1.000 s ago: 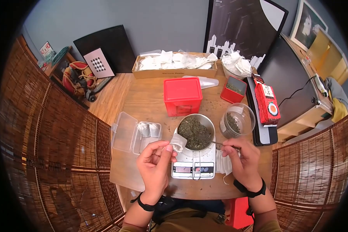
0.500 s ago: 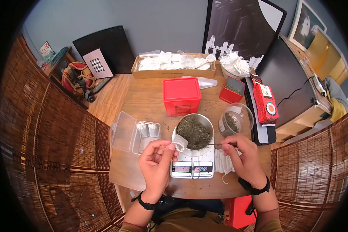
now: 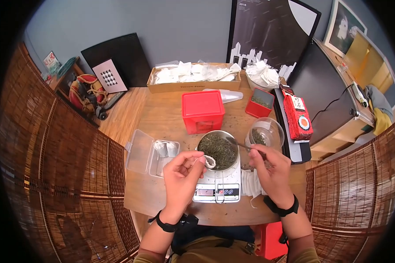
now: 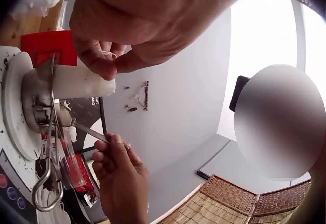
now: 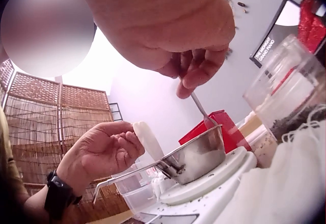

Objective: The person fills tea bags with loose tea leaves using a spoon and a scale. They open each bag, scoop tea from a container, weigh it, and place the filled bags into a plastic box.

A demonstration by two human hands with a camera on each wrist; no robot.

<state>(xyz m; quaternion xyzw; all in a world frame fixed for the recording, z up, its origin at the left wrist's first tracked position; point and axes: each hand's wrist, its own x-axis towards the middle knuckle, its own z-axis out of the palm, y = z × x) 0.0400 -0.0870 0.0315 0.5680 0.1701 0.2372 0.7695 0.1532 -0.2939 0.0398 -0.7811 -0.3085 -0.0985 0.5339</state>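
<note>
My left hand [image 3: 183, 177] pinches a small white tea bag [image 3: 210, 162] by its rim, its mouth open and facing up in the head view. The bag [image 4: 81, 81] overlaps the near left rim of a metal saucepan [image 5: 201, 160]. Dried, chopped green leaves [image 3: 216, 151] fill much of the pan, which stands on a white kitchen scale [image 3: 232, 186] with its wire handle toward me. In my right hand [image 3: 274, 171] is a metal spoon [image 3: 242, 145], gripped by the handle; its bowl end is over the leaves near the far right rim.
An open clear plastic box [image 3: 156, 168] on the left holds two filled bags [image 3: 166, 149]. Behind the pan stands a red canister [image 3: 202, 105]. A clear tub [image 3: 274, 131] with leaves is close by my right hand. Flat white bags [image 3: 250, 182] lie right of the scale.
My right hand has lifted the spoon from the pan's right edge to a spot over the leaves. The left hand has brought the bag slightly right, turning its mouth upward.
</note>
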